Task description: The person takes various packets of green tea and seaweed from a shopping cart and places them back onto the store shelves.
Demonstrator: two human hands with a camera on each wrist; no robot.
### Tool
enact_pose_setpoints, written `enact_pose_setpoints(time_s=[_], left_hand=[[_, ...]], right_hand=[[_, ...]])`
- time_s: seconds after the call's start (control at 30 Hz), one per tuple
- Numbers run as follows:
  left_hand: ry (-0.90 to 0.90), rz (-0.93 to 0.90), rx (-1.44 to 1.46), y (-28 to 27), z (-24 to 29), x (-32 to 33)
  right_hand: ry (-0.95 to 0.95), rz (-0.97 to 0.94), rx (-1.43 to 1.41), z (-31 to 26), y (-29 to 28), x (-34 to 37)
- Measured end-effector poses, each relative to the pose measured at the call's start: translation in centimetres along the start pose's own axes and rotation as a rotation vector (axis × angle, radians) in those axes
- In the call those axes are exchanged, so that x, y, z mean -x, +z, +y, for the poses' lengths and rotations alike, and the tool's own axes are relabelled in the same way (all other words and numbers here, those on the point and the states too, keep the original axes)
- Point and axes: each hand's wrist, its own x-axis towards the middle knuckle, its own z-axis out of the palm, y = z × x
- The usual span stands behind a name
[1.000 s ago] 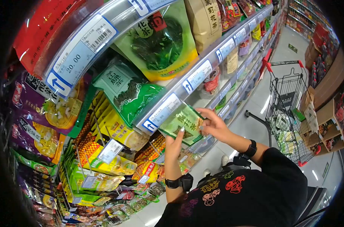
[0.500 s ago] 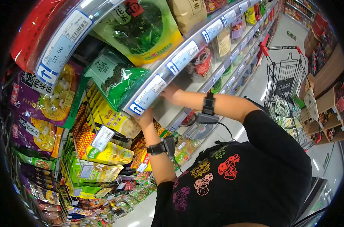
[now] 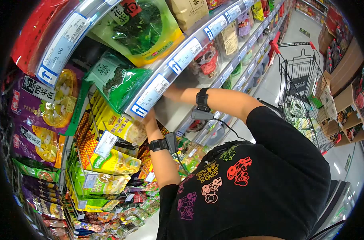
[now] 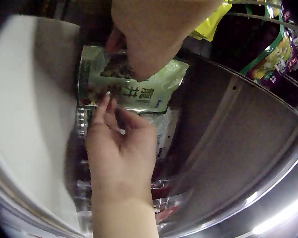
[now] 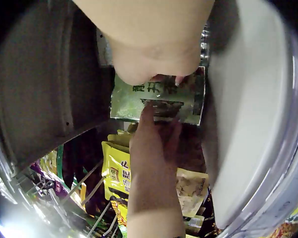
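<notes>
Both hands reach under the price-label rail into a shelf bay, with their fingers mostly hidden in the head view. A flat green packet with a dark window [image 4: 161, 82] lies between them. My left hand [image 5: 151, 134] holds its edge, with one finger lying on the packet's face [image 5: 126, 99]. From the opposite side, my right hand [image 4: 121, 141] grips the packet, its fingertips over the edge. Other small packets [image 4: 166, 131] sit behind and beside it in the left wrist view.
Green tea bags [image 3: 120, 82] stand on the shelf above my hands. Yellow food bags [image 3: 122, 130] hang at lower left. A curved price rail [image 3: 166, 80] crosses above my wrists. A wire shopping cart [image 3: 304, 92] holding goods stands at right, beside cardboard boxes [image 3: 350, 104].
Both hands have carried the green packet from in front of the rail to beneath it, inside the bay. The head view has shifted slightly since.
</notes>
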Motion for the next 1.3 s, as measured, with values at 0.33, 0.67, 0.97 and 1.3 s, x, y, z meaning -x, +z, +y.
enact_pose_setpoints(time_s=[0.33, 0.67, 0.97, 1.3], left_hand=[[-0.152, 0.11, 0.443, -1.4, 3.4, 2.2], [-0.152, 0.118, 0.726, -3.1, 6.0, 5.3], [-0.091, -0.764, 1.508, -6.5, 13.2, 12.5], [-0.352, -1.85, 1.245, 2.8, 27.2, 26.2]], right_hand=[[-0.11, 0.16, 0.255, 1.9, -0.1, 0.0], [-0.102, -0.03, 0.046, -6.7, -6.0, 6.7], [0.517, 0.18, -0.031, -12.0, -18.3, 22.2], [0.963, 0.848, 0.045, -16.2, -29.8, 43.5]])
